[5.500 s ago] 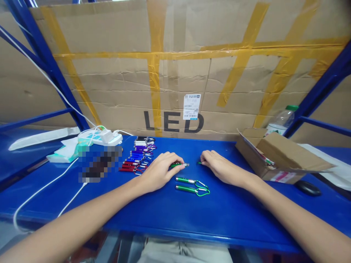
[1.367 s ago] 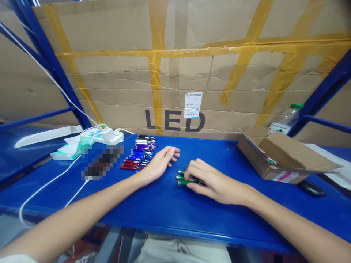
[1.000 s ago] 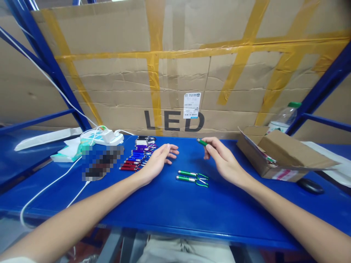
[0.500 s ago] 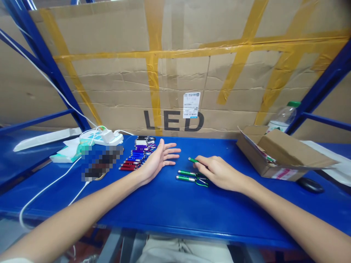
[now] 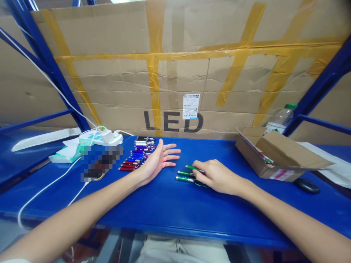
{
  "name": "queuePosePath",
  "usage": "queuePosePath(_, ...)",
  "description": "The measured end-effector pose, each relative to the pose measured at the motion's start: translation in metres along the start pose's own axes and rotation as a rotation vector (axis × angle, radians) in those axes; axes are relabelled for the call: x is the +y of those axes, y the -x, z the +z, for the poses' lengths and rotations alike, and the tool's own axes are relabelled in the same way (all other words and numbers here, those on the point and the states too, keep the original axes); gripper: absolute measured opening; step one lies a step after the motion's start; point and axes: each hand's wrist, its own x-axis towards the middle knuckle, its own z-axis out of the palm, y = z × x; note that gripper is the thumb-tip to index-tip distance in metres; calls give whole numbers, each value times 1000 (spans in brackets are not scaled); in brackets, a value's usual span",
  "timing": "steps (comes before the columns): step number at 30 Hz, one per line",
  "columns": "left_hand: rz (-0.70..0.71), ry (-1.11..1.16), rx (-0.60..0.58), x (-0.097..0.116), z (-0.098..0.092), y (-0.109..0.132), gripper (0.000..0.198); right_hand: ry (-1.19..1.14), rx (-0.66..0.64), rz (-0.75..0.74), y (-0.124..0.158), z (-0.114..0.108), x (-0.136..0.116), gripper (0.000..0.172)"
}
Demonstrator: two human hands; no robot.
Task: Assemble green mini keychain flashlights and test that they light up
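Observation:
My right hand (image 5: 216,176) pinches a slim green laser pointer (image 5: 191,167), its silver tip facing my left hand. Just below, two more green laser pointers (image 5: 182,179) with short cords lie side by side, their right ends partly behind my fingers. My left hand (image 5: 160,160) holds nothing; its fingers are spread, palm turned to the right, and a faint red glow shows on the palm. Behind that hand lies a row of similar pointers (image 5: 134,163) in red, blue, purple, white and black, with cord ends partly hidden by my wrist and thumb.
An open cardboard box (image 5: 274,171) stands at the right, beside a black mouse (image 5: 306,185) and a plastic bottle (image 5: 279,118). At the left are a white power strip (image 5: 116,139), cables and a blurred-out object (image 5: 102,163). A big carton (image 5: 123,87) backs the blue table (image 5: 153,215).
My right hand has moved slightly down with the green pointer, closer to the two lying ones. A red glow now shows on my left palm, which stays in place.

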Motion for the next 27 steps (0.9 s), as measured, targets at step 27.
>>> queuePosePath(27,-34,-71,-42,1,1,0,83,39,-37,-21,3,-5,-1,28)
